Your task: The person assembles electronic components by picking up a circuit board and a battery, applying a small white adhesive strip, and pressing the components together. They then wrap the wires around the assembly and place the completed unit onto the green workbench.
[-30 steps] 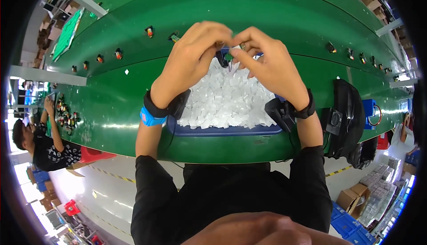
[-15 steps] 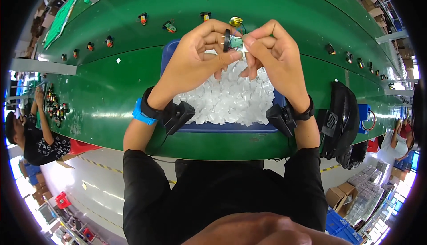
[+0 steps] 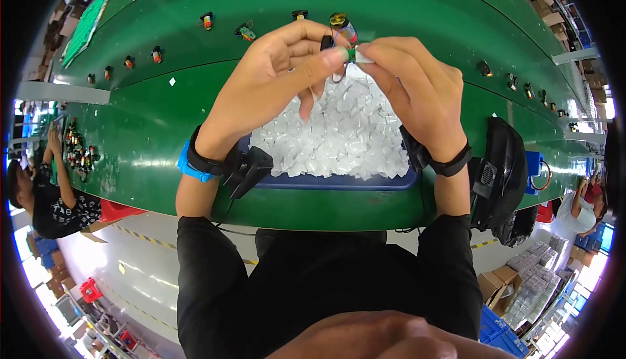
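My left hand (image 3: 277, 75) holds a small gadget (image 3: 351, 53) by thumb and fingers, its green board showing at my thumb tip and a dark round part (image 3: 327, 43) by my fingers. My right hand (image 3: 417, 78) is pinched narrow on a white slip (image 3: 364, 55), which sits at the board's right end; whether the two touch I can't tell. Just past my fingertips is a cylinder with a yellow end (image 3: 338, 19); I can't make out whether thin wires join it to what I hold. Below both hands, towards my body, a heap of white slips (image 3: 332, 131) fills a blue tray (image 3: 339, 183) on the green bench (image 3: 150, 124). Beyond my left hand, more gadgets (image 3: 206, 20) stand apart in a row that runs off leftward, and others (image 3: 484, 69) lie to the right of my right hand. On that side too, further out than my wrist, are a black bag (image 3: 507, 170) and a blue box (image 3: 534, 166). Well away to my left, a co-worker (image 3: 55, 206) sits near a cluster of similar parts (image 3: 79, 153).
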{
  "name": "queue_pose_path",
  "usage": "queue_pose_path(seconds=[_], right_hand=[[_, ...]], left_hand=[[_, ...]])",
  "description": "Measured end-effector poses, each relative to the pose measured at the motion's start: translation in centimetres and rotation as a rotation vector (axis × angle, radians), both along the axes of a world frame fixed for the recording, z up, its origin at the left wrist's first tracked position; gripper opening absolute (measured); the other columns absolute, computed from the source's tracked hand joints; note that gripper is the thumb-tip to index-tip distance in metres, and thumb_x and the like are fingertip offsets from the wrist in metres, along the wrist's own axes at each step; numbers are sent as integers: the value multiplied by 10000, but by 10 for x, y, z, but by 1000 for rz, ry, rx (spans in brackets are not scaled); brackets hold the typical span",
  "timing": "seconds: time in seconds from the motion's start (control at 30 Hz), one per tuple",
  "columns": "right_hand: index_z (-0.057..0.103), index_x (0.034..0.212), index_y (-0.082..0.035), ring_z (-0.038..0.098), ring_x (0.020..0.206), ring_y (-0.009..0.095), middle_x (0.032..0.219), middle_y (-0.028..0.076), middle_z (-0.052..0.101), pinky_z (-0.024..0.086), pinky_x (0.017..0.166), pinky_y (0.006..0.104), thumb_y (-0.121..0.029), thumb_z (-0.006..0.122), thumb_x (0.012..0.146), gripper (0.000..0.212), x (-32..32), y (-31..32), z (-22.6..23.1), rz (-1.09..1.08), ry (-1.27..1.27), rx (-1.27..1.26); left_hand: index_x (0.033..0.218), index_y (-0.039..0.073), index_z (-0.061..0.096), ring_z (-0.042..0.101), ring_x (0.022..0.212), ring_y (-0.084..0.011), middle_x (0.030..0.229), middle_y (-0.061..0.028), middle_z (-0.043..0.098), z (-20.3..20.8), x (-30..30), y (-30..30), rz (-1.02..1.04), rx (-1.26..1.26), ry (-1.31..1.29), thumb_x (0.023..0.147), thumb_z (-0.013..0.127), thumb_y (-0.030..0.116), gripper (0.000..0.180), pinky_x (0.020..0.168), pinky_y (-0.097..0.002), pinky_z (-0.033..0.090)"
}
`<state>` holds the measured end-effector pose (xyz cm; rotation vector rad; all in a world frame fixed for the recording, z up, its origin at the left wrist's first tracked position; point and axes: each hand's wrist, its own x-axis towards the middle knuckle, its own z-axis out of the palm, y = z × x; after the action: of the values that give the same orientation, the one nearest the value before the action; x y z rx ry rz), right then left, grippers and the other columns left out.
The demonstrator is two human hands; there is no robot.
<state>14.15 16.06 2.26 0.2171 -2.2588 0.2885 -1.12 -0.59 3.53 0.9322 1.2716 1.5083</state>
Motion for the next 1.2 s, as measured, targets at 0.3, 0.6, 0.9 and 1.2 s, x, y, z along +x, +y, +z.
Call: queue_pose_path(seconds=[0.3,0.6,0.9,1.2], right_hand=[[667,1001,-45,651,677,109,945,40,709,492,540,228,-58,801,816,230,4,-2,-4,20,-113,-262],[657,1013,-21,605,680,52,890,12,663,426,515,180,-156,735,926,179,-2,-3,-11,115,-413,-1117],[658,1112,6,676,818,129,1096,61,692,524,642,269,-141,696,949,222,-10,23,-32,-250,-362,-413],[672,1171,-24,658,976,158,1135,88,679,537,796,286,-76,698,917,261,1,-2,-6,135,-488,-854]], left_hand=[[1151,-8,602,545,665,-52,899,-43,611,-3,7,-4,71,21,188,937,710,195,314,435,-221,457],[1190,18,535,468,646,-24,926,-11,561,-15,3,1,92,-56,491,951,654,101,279,415,-170,411],[1093,34,577,465,682,-57,844,0,536,-12,3,5,88,-48,315,992,615,198,196,559,-247,382],[1099,27,546,478,647,-95,790,-16,567,-23,11,3,200,-108,594,985,605,152,179,587,-275,378]])
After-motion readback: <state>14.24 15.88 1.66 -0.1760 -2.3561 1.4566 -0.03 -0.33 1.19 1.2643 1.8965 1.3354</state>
